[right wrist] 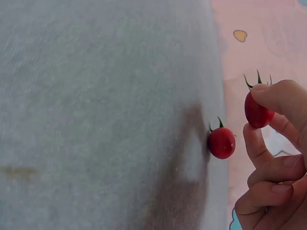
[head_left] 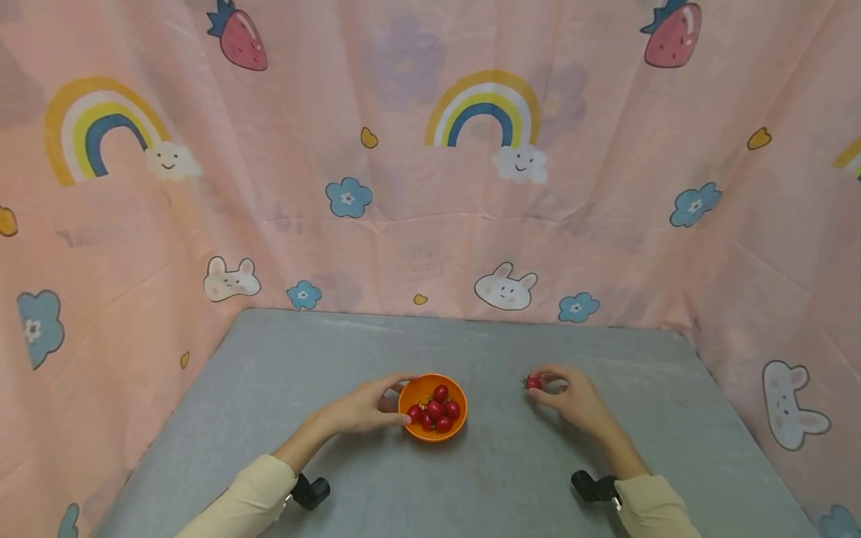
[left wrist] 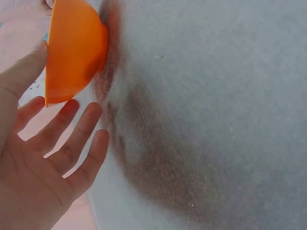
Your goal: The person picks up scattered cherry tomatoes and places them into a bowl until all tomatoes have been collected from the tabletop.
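An orange bowl (head_left: 460, 427) with several red cherry tomatoes (head_left: 435, 409) in it stands on the grey table. My left hand (head_left: 366, 407) holds it from its left side, thumb at the near rim and index finger at the far rim; the other fingers spread loosely below the rim in the left wrist view. To the right of the bowl, my right hand (head_left: 572, 396) pinches a cherry tomato (right wrist: 258, 110) with green sepals between thumb and fingers. Another cherry tomato (right wrist: 221, 143) lies on the table beside those fingertips in the right wrist view.
The grey table (head_left: 484, 478) reaches back to a pink patterned curtain (head_left: 403, 246), which also hangs along the left and right sides. Each forearm has a black wrist device (head_left: 311, 493) strapped near the sleeve.
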`<state>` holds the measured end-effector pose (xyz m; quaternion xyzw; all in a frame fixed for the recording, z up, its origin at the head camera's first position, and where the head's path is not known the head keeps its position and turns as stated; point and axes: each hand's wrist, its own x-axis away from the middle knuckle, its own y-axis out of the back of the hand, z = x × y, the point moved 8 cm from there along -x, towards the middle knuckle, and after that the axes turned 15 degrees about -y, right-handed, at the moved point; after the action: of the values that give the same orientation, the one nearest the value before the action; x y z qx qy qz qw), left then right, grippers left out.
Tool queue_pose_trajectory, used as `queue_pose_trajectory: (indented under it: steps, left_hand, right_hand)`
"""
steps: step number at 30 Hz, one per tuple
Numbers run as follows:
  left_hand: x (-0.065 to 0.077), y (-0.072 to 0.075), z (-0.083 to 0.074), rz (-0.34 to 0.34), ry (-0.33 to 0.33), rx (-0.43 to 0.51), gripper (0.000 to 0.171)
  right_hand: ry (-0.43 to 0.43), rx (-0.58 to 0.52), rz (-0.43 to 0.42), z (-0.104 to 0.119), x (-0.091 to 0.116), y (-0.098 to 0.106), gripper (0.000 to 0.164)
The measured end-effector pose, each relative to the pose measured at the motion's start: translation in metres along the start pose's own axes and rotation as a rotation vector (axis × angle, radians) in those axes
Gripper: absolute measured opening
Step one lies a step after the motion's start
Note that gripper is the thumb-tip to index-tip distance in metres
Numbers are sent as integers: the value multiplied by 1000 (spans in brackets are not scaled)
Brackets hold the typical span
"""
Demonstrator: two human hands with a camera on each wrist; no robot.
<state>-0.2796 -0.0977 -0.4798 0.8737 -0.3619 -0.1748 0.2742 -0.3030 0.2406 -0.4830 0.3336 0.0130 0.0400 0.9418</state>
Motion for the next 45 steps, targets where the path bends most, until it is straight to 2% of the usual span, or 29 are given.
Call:
queue_pose_trajectory:
  steps: [6,9,21,33,45]
  left_hand:
    - [-4,4,-8,-29,-95,-66,66]
    - [-5,4,-9,-34,-117,-66,66]
    - [-4,2,-5,-26,-88,-74,68]
    - [-5,4,-8,-29,-87,-70,66]
    - [-6,4,-9,-14,-90,-67,67]
  right_hand:
    - [16,-34,14,10,1,-2,21]
    - [43,-62,21,16,1,-4,21]
    - [66,-48,29,28,-1,-22,19]
    - [91,-126,136,51,-3,-40,19]
    - [103,-83,174,70,-5,-56,16]
